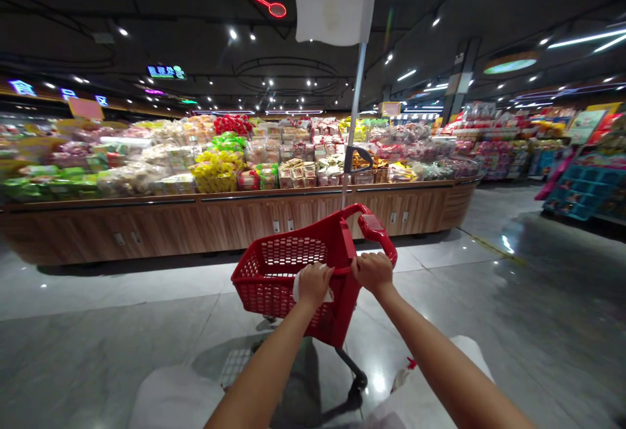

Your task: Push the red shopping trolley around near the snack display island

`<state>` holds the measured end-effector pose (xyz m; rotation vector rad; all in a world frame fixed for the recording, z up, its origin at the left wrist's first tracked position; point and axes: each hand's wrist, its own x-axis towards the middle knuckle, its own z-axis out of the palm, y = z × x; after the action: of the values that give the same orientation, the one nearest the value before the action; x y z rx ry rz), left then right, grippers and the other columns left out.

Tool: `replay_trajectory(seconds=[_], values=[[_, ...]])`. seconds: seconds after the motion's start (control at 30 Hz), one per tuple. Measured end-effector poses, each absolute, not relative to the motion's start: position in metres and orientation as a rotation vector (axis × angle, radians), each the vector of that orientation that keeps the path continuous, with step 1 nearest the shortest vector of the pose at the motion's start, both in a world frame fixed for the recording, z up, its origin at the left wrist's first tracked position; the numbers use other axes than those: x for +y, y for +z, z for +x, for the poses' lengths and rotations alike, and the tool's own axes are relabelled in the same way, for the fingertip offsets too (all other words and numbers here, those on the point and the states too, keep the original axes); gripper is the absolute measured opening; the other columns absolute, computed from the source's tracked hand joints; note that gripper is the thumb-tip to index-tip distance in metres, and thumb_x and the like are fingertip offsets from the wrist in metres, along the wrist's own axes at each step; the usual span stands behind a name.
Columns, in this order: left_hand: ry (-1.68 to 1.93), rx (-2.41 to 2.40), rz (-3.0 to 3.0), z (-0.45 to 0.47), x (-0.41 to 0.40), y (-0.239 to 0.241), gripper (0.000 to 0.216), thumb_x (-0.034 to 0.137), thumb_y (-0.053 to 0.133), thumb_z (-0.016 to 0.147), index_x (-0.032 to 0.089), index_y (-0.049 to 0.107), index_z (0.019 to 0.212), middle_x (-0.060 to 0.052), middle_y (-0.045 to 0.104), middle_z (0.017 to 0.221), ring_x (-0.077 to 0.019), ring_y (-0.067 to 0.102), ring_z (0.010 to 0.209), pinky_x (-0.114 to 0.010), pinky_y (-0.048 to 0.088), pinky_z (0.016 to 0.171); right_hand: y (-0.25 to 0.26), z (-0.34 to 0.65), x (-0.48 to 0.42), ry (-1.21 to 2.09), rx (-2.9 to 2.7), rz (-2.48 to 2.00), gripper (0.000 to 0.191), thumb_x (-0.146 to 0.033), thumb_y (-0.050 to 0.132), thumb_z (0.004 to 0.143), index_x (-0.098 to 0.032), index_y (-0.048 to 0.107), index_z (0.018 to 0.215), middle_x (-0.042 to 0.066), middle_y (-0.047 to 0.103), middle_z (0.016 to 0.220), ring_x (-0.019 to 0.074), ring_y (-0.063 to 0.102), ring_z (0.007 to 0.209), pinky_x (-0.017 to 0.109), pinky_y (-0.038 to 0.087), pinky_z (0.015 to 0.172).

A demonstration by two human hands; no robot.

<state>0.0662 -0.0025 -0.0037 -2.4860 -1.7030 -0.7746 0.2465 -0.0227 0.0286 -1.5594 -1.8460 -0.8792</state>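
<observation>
Both hands are gripping the red shopping cart (278, 272): the left hand (314, 283) is curling shut over its back rim with a white scrap (296, 289) of cloth or paper pressed under the fingers, and the right hand (374, 271) is closing tight around the handle (374, 223) just beside it. The cart is standing on the glossy grey tiled floor (489, 298) right ahead of the person, with a pole (356, 96) rising from it and carrying a white flag (335, 15). Beyond it, a long wooden display island (195, 217) is holding heaps of packaged snacks (215, 168).
</observation>
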Motion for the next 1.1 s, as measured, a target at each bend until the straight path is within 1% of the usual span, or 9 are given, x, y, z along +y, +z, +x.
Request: replay_trajectory(seconds=[0.17,0.33,0.4,0.5,0.6,0.67,0.8,0.97,1.1], values=[[-0.768,-1.656,-2.597,0.026,0.013,-0.014,0.038,0.045,0.035,0.099,0.028,0.056,0.125,-0.002,0.067,0.114,-0.0183,0.061,0.101,-0.027,0.043,0.085,0.029,0.247,-0.025,-0.917,-1.867,-1.487,0.034,-0.025,0.052,0.085,-0.019,0.066,0.054,0.004,0.066,0.056,0.0122,0.05,0.051,0.033,0.023,0.062],[-0.646,-1.673,-2.498,0.02,0.006,-0.02,0.042,0.05,0.034,0.098,0.024,0.063,0.113,-0.005,0.067,0.097,-0.0213,0.059,0.092,-0.032,0.042,0.084,0.026,0.244,-0.023,-0.908,-1.819,-1.484,0.033,-0.024,0.053,0.083,-0.019,0.064,0.052,0.003,0.064,0.055,0.0127,0.049,0.052,0.033,0.022,0.062],[-0.729,-1.669,-2.393,0.031,-0.002,-0.027,0.038,0.049,0.037,0.097,0.029,0.062,0.118,-0.005,0.065,0.106,-0.0231,0.056,0.1,-0.036,0.039,0.089,0.025,0.243,-0.023,-0.901,-1.806,-1.485,0.032,-0.024,0.053,0.082,-0.019,0.064,0.052,0.003,0.064,0.055,0.0129,0.048,0.052,0.033,0.022,0.063],[-0.828,-1.684,-2.277,0.048,-0.01,-0.037,0.039,0.054,0.052,0.089,0.033,0.06,0.122,-0.006,0.058,0.121,-0.0273,0.049,0.111,-0.043,0.036,0.096,0.024,0.243,-0.022,-0.906,-1.794,-1.478,0.033,-0.024,0.052,0.082,-0.019,0.064,0.053,0.004,0.063,0.055,0.0129,0.047,0.052,0.033,0.022,0.063],[-0.788,-1.652,-2.309,0.052,-0.007,-0.041,0.046,0.055,0.063,0.082,0.031,0.061,0.121,-0.006,0.058,0.121,-0.0282,0.049,0.11,-0.043,0.037,0.095,0.023,0.244,-0.023,-0.908,-1.803,-1.47,0.034,-0.023,0.05,0.083,-0.019,0.064,0.053,0.003,0.063,0.055,0.013,0.047,0.052,0.033,0.022,0.064],[-0.722,-1.555,-2.397,0.047,-0.001,-0.04,0.041,0.052,0.061,0.085,0.031,0.061,0.12,-0.005,0.06,0.116,-0.0256,0.052,0.105,-0.039,0.039,0.091,0.023,0.245,-0.024,-0.908,-1.811,-1.471,0.034,-0.023,0.05,0.084,-0.02,0.064,0.053,0.003,0.063,0.055,0.0131,0.048,0.053,0.033,0.022,0.064],[-0.633,-1.436,-2.44,0.012,0.01,-0.039,0.029,0.037,0.043,0.097,0.029,0.061,0.118,-0.004,0.063,0.107,-0.021,0.055,0.095,-0.034,0.041,0.083,0.022,0.246,-0.025,-0.908,-1.838,-1.459,0.034,-0.024,0.051,0.085,-0.02,0.064,0.054,0.003,0.063,0.056,0.0132,0.049,0.054,0.033,0.022,0.064],[-0.593,-1.555,-2.291,-0.053,0.016,-0.044,0.028,0.032,0.043,0.096,0.028,0.062,0.116,-0.005,0.065,0.101,-0.0228,0.056,0.094,-0.034,0.041,0.082,0.023,0.245,-0.025,-0.922,-1.838,-1.441,0.034,-0.024,0.052,0.084,-0.02,0.063,0.052,0.002,0.063,0.055,0.0129,0.048,0.053,0.033,0.022,0.064],[-0.586,-1.565,-2.35,-0.037,0.013,-0.036,0.029,0.03,0.039,0.098,0.024,0.067,0.103,-0.005,0.065,0.097,-0.0202,0.058,0.089,-0.031,0.042,0.079,0.024,0.243,-0.023,-0.939,-1.791,-1.425,0.035,-0.022,0.051,0.084,-0.02,0.062,0.051,0.002,0.063,0.053,0.0127,0.048,0.052,0.033,0.022,0.064]])
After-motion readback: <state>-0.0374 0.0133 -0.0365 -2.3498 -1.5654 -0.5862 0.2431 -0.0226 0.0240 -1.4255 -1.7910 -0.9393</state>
